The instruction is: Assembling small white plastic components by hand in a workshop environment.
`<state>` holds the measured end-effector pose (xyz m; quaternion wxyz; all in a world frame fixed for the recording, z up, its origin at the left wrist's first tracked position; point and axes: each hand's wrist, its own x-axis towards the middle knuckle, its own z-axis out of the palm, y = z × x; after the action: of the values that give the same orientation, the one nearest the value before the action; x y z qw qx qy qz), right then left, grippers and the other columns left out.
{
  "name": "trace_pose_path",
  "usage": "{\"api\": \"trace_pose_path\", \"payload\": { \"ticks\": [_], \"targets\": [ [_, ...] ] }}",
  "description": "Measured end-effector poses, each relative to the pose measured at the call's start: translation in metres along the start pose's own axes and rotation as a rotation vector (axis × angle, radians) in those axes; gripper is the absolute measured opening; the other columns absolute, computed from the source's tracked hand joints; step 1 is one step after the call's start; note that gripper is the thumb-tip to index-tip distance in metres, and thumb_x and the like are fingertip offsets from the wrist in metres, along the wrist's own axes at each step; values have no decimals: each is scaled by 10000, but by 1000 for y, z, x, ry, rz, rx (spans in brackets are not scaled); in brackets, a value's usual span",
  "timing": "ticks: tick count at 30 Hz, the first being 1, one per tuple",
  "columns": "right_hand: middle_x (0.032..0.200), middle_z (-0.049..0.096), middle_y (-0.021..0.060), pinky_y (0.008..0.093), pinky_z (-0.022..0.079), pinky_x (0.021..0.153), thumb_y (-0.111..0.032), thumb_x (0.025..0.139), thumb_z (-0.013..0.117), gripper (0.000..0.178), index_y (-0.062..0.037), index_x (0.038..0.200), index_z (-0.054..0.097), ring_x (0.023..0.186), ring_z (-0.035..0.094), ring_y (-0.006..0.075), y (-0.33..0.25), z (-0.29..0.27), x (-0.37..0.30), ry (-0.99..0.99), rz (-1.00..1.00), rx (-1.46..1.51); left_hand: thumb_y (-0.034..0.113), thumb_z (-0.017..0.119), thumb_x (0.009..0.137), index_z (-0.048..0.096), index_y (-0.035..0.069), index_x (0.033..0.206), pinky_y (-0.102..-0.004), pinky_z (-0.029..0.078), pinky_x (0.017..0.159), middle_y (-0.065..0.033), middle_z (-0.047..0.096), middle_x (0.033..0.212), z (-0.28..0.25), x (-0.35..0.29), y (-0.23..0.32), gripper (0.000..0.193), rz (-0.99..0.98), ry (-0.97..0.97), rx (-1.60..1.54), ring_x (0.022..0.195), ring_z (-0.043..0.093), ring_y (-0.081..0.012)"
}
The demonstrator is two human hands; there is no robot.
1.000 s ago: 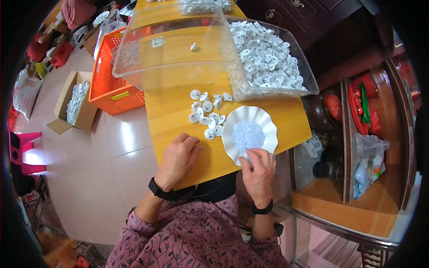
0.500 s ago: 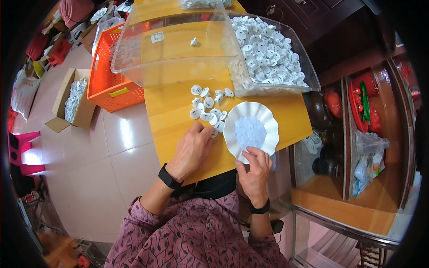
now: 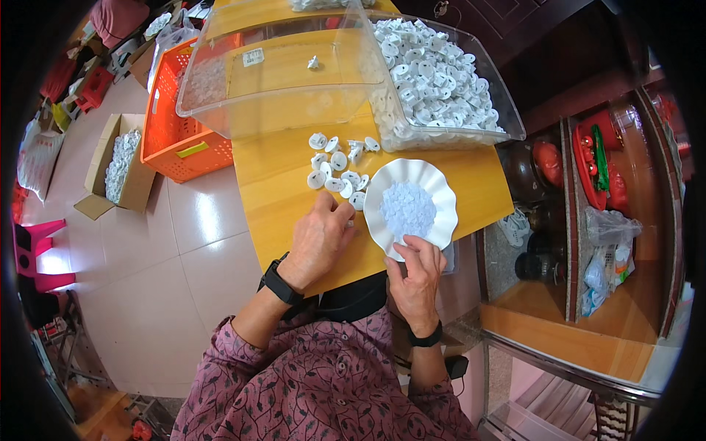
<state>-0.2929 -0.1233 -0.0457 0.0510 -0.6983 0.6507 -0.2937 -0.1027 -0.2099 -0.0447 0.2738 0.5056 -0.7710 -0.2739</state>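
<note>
On the yellow table lies a loose group of white round plastic pieces (image 3: 338, 161), some with a stem or slot showing. My left hand (image 3: 318, 239) is closed at their near side, and a bit of a white piece shows at its fingertips. To the right, a white scalloped plate (image 3: 446, 197) holds a heap of small pale-blue flakes (image 3: 409, 209). My right hand (image 3: 417, 279) rests at the plate's near rim, its thumb and fingers curled together. Whatever is between those fingertips is too small or hidden to make out.
Beyond the plate stands a clear bin (image 3: 515, 134) heaped with the same white pieces. Left of it is a clear plastic box (image 3: 254, 116). An orange crate (image 3: 184, 162) and a cardboard box (image 3: 137, 184) are on the floor at left. Shelves (image 3: 570, 220) stand at right.
My left hand has drawn slightly up from the table with the white piece at its fingertips. My right hand stays at the plate's near rim. The whole view has shifted slightly.
</note>
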Motion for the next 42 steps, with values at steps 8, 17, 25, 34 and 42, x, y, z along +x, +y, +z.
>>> {"api": "trace_pose_path", "payload": {
  "ticks": [8,17,25,34,42],
  "targets": [
    [1093,613,70,434,348,926,-46,760,749,164,-67,904,675,983,559,252,3,1,-4,19,-16,74,61,708,777,602,29,928,-432,516,674,-170,570,901,-2,-4,-3,187,56,-5,2,784,618,-376],
    [1121,604,96,466,332,965,-40,836,666,131,-38,951,602,1048,540,304,10,4,-1,69,28,112,55,688,799,633,6,933,-404,517,678,-177,571,908,-8,-16,-6,153,46,4,-108,777,611,-365],
    [1153,595,93,484,323,997,-49,798,721,220,-49,1009,659,1037,558,285,1,-3,-2,-55,-20,46,64,676,833,637,-3,919,-405,521,685,-180,575,906,-14,-26,2,116,-26,-13,-170,778,621,-361],
    [981,647,89,380,435,901,-11,873,648,105,-32,974,663,933,604,282,2,0,-1,127,32,172,51,691,805,650,14,966,-416,524,718,-173,592,936,-2,-28,3,170,34,-4,-97,822,621,-364],
    [962,684,72,236,496,772,-48,965,596,105,13,1036,642,850,607,100,-11,-10,-2,-3,584,902,41,723,784,681,16,989,-392,518,735,-143,605,927,-5,-30,14,211,122,129,-154,853,610,-319]
  ]
}}
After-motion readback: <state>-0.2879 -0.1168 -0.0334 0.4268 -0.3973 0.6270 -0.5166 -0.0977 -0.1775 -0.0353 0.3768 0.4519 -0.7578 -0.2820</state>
